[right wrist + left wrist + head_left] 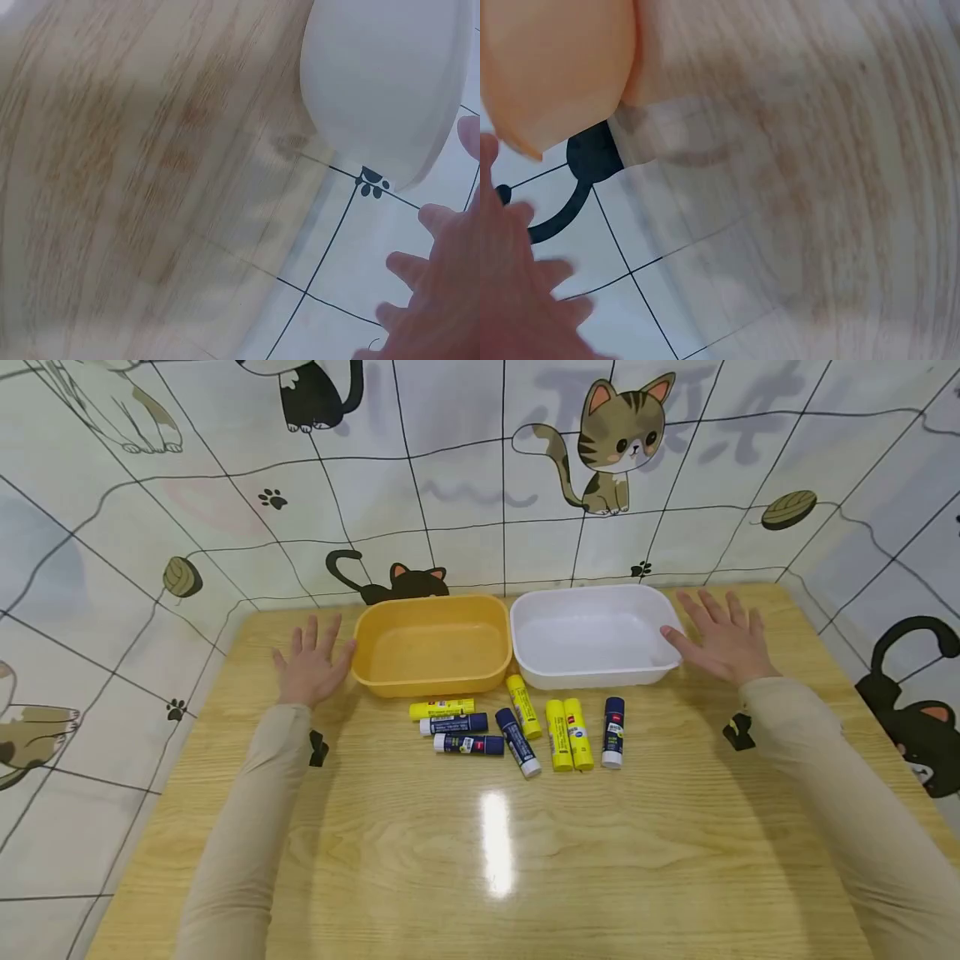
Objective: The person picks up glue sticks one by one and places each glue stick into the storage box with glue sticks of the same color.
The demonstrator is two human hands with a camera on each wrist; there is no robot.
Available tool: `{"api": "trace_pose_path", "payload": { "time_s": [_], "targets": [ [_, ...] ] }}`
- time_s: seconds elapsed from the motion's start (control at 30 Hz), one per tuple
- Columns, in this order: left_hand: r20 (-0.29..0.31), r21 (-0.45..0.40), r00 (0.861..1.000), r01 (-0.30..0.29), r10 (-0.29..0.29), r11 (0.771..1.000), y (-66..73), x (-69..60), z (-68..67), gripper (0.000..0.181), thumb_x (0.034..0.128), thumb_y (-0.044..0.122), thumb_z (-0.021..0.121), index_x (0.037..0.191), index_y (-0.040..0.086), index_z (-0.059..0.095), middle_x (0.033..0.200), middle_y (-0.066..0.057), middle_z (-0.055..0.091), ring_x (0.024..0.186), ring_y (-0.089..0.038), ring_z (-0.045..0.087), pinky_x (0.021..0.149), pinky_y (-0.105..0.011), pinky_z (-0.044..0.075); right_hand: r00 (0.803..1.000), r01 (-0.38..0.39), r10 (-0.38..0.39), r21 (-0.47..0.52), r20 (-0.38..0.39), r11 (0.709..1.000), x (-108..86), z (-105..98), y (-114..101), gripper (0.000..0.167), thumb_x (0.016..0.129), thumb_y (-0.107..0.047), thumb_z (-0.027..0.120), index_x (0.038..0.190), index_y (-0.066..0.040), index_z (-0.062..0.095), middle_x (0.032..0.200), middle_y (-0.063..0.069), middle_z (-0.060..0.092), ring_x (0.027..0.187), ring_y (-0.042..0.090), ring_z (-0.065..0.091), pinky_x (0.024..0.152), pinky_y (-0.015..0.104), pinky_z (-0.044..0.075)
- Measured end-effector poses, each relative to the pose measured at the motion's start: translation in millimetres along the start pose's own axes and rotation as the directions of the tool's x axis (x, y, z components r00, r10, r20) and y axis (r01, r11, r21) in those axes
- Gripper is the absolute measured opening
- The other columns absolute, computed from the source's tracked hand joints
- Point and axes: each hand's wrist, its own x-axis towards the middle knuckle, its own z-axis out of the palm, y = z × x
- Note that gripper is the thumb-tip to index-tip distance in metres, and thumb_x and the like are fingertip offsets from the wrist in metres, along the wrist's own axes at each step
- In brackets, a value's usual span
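My left hand point(309, 667) is spread out beside the left end of an orange-yellow plastic basin point(431, 685), its thumb close to the rim. My right hand point(722, 639), fingers spread too, is at the right end of a white plastic basin point(596, 677), with the thumb at its rim. Neither hand holds anything. In front of the basins lie several glue sticks, some yellow point(558, 735) and some dark blue with white caps point(517, 742). One blue glue stick point(612, 732) lies apart at the right. Both wrist views show spread fingers beside a basin wall.
The basins stand side by side at the back of a wooden table point(420, 860). Behind and beside it rises a white tiled wall covering point(465, 493) printed with cats. A glare spot point(497, 843) shines on the tabletop.
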Motion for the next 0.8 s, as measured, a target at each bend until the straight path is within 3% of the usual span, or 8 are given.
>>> {"api": "trace_pose_path", "payload": {
  "time_s": [0.1, 0.17, 0.3, 0.4, 0.5, 0.63, 0.8],
  "targets": [
    [0.063, -0.085, 0.997, -0.028, 0.034, 0.996, 3.5, -0.5, -1.2, 0.072, 0.0990, 0.061, 0.018, 0.157, 0.021, 0.006, 0.158, -0.025, 0.002, 0.141, -0.049, 0.007, 0.100, -0.076, -0.001, 1.000, 0.018, -0.018, 0.011, -0.003, 1.000, 0.6, -0.1, -0.8, 0.082, 0.096, -0.065, 0.025, 0.157, -0.013, 0.007, 0.155, 0.029, 0.008, 0.139, 0.053, -0.005, 0.104, 0.070, -0.003],
    [0.087, -0.184, 0.993, -0.058, 0.075, 0.981, 3.4, 0.1, -0.9, 0.068, 0.1019, 0.054, 0.023, 0.157, 0.017, 0.007, 0.156, -0.029, 0.006, 0.140, -0.049, 0.009, 0.102, -0.074, 0.004, 0.999, 0.038, -0.037, 0.023, -0.020, 0.999, 0.4, 0.0, -2.4, 0.081, 0.097, -0.062, 0.027, 0.156, -0.009, 0.010, 0.153, 0.032, 0.012, 0.138, 0.054, 0.002, 0.107, 0.068, 0.002],
    [0.068, -0.333, 0.983, -0.137, 0.169, 0.933, -2.5, 4.2, 1.2, 0.063, 0.1047, 0.041, 0.031, 0.156, 0.012, 0.010, 0.155, -0.029, 0.014, 0.141, -0.047, 0.012, 0.108, -0.066, 0.014, 0.996, 0.063, -0.059, 0.043, -0.072, 0.997, -4.0, -2.5, -14.0, 0.080, 0.098, -0.059, 0.031, 0.153, -0.003, 0.018, 0.147, 0.034, 0.024, 0.135, 0.053, 0.017, 0.108, 0.064, 0.013],
    [0.046, -0.386, 0.977, -0.175, 0.208, 0.906, -2.5, 6.8, 2.0, 0.058, 0.1055, 0.033, 0.033, 0.156, 0.010, 0.015, 0.151, -0.029, 0.026, 0.137, -0.046, 0.023, 0.108, -0.061, 0.020, 0.994, 0.048, -0.043, 0.050, -0.097, 0.998, -11.7, -6.3, -26.1, 0.078, 0.098, -0.059, 0.033, 0.151, -0.002, 0.025, 0.142, 0.035, 0.031, 0.129, 0.052, 0.027, 0.099, 0.068, 0.027],
    [0.044, -0.419, 0.975, -0.181, 0.219, 0.890, 3.0, 7.9, 1.4, 0.054, 0.1057, 0.023, 0.034, 0.155, 0.008, 0.018, 0.147, -0.030, 0.031, 0.133, -0.045, 0.031, 0.106, -0.059, 0.025, 0.993, 0.036, -0.029, 0.063, -0.115, 0.997, -21.0, -9.0, -35.2, 0.076, 0.097, -0.058, 0.034, 0.148, -0.002, 0.030, 0.137, 0.035, 0.035, 0.122, 0.052, 0.034, 0.085, 0.071, 0.037],
    [0.058, -0.449, 0.974, -0.170, 0.219, 0.877, 6.0, 10.9, 2.0, 0.055, 0.1055, 0.021, 0.035, 0.156, 0.011, 0.016, 0.149, -0.030, 0.029, 0.129, -0.044, 0.036, 0.103, -0.055, 0.031, 0.985, 0.075, -0.063, 0.070, -0.158, 0.995, -33.7, -11.2, -41.8, 0.071, 0.098, -0.055, 0.038, 0.144, 0.000, 0.035, 0.132, 0.035, 0.039, 0.114, 0.050, 0.040, 0.079, 0.070, 0.041],
    [0.128, -0.500, 0.975, -0.096, 0.183, 0.861, 7.2, 11.4, 1.6, 0.059, 0.1056, 0.024, 0.034, 0.157, 0.016, 0.008, 0.144, -0.033, 0.032, 0.108, -0.042, 0.053, 0.087, -0.047, 0.046, 0.976, 0.125, -0.113, 0.053, -0.187, 0.991, -48.2, -11.0, -50.5, 0.066, 0.098, -0.051, 0.043, 0.138, 0.001, 0.042, 0.118, 0.029, 0.050, 0.103, 0.044, 0.048, 0.073, 0.063, 0.045]
  ]
}}
